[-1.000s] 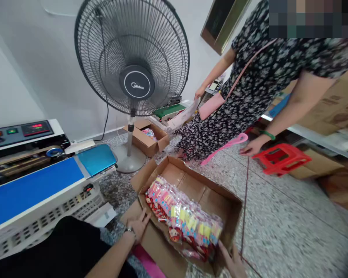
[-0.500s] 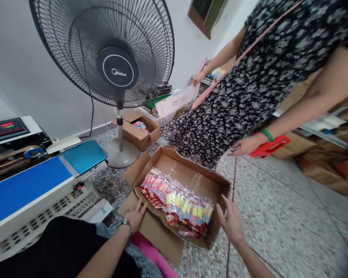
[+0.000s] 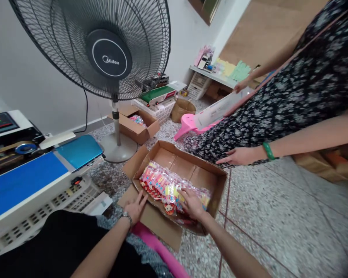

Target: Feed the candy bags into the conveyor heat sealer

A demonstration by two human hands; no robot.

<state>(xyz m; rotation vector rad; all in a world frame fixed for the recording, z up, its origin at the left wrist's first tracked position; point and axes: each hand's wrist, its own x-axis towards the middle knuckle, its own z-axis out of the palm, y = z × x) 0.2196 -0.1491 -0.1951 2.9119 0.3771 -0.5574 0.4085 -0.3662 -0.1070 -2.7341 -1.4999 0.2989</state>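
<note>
well, packets lie under the right fingers (seemingly touching)

Left hand: back upward, it lay at the near left edge of the box, two fingers parted and stretched forward, tips at that edge. Left wrist: it carried a metallic band and was nearly straight. Left forearm: bare, it slanted up to the box from the near left. Right hand: back upward, it was inside the box, toward the near right, fingertips bent downward, their grip unclear. Right forearm: bare, it ran out past the near right corner of the box.
</note>
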